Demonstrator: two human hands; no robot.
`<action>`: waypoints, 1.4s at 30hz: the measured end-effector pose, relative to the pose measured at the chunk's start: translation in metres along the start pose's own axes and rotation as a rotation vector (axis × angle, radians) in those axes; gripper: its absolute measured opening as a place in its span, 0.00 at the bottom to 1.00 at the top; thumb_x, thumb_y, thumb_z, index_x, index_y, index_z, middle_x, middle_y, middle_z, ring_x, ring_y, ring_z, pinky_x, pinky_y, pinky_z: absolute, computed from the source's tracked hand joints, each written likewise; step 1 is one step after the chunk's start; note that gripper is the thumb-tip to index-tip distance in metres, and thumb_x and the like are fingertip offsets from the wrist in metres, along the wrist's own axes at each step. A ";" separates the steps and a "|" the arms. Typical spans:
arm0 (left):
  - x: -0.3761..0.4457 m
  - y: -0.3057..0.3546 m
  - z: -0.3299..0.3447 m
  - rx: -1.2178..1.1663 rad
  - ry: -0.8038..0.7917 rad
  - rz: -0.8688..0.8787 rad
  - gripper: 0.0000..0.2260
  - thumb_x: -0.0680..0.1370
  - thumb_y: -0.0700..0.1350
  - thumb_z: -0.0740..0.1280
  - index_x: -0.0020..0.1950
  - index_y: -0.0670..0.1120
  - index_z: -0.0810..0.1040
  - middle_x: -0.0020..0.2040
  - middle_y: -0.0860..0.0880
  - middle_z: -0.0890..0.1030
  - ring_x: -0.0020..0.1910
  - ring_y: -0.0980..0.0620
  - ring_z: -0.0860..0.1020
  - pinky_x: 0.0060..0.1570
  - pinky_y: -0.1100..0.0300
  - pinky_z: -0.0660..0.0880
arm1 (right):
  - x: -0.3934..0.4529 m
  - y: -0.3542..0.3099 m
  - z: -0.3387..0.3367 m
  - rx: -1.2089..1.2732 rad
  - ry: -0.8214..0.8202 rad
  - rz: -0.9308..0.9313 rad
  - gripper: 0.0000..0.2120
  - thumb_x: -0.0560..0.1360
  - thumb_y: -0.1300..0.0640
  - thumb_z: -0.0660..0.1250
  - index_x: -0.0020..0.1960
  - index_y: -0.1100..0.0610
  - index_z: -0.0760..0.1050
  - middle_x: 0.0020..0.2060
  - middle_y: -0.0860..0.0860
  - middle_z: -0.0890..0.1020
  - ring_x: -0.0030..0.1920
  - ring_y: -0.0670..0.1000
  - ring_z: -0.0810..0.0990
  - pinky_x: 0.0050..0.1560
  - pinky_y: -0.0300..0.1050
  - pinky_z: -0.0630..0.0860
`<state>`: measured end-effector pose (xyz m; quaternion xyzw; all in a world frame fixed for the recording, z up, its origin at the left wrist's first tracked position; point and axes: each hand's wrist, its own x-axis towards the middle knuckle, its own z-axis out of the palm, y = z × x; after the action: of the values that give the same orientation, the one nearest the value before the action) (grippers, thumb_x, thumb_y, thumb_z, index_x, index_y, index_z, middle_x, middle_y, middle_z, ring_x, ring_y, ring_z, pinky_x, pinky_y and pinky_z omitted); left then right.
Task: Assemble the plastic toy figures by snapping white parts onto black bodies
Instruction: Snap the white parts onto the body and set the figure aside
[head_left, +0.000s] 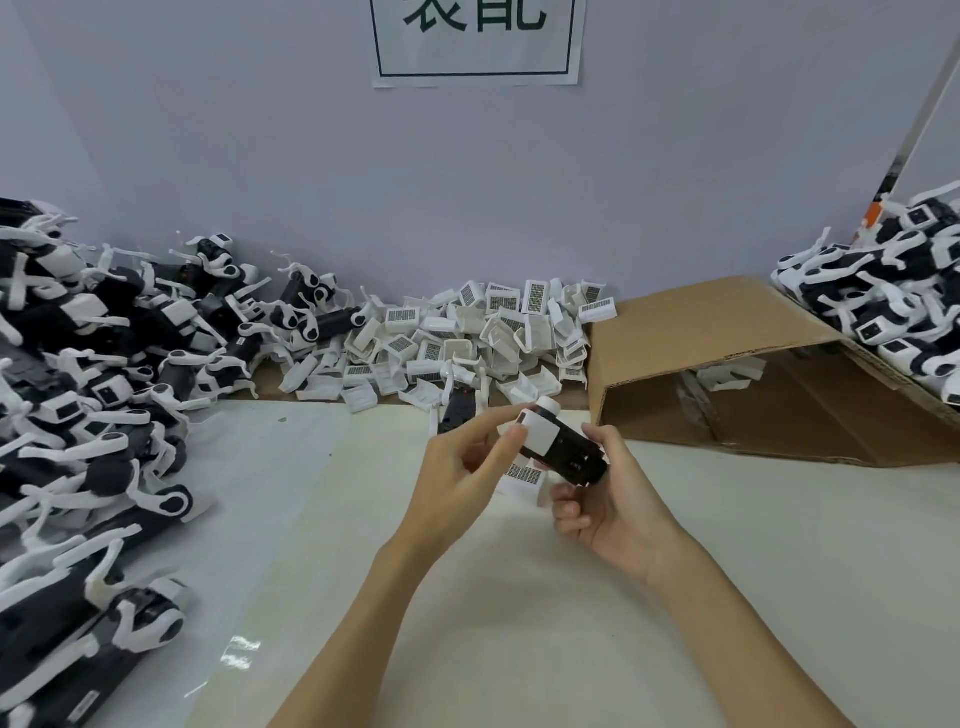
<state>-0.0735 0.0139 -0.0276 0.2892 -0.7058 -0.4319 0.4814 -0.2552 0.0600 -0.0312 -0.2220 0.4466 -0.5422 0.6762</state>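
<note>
Above the middle of the table (727, 597), my right hand (613, 499) grips the black body (574, 454) steady while my left hand (467, 462) pinches the white part (540, 428), so I should press squarely until it clicks.

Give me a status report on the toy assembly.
Both hands on one toy: right hand grips black body, left hand pinches white part. Nothing in the way.

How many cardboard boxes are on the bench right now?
1: a cardboard box lying on its side at the right rear, opening facing the person. Others may be hidden beyond the frame.
</note>
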 end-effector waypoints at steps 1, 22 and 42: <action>-0.001 0.001 0.001 -0.009 0.004 0.012 0.16 0.85 0.59 0.63 0.65 0.57 0.86 0.32 0.55 0.76 0.31 0.57 0.68 0.33 0.66 0.64 | -0.001 -0.001 0.000 -0.001 0.003 -0.007 0.21 0.78 0.39 0.63 0.53 0.58 0.75 0.30 0.53 0.66 0.26 0.49 0.65 0.23 0.39 0.60; 0.008 0.003 -0.005 0.077 0.328 0.046 0.21 0.72 0.62 0.80 0.53 0.52 0.76 0.43 0.57 0.83 0.41 0.55 0.82 0.39 0.62 0.78 | -0.014 -0.012 -0.003 -0.290 0.032 -0.151 0.31 0.75 0.32 0.69 0.64 0.55 0.77 0.28 0.50 0.70 0.23 0.47 0.63 0.23 0.38 0.60; 0.016 0.003 -0.028 -0.424 0.131 -0.624 0.23 0.80 0.64 0.71 0.56 0.43 0.88 0.50 0.37 0.88 0.43 0.38 0.87 0.46 0.51 0.85 | -0.004 0.010 0.016 -0.535 0.119 -0.517 0.32 0.77 0.34 0.63 0.77 0.45 0.66 0.45 0.49 0.87 0.48 0.50 0.88 0.56 0.46 0.81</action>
<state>-0.0536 -0.0071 -0.0132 0.4110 -0.4465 -0.6748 0.4200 -0.2365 0.0642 -0.0298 -0.4643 0.5404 -0.5709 0.4081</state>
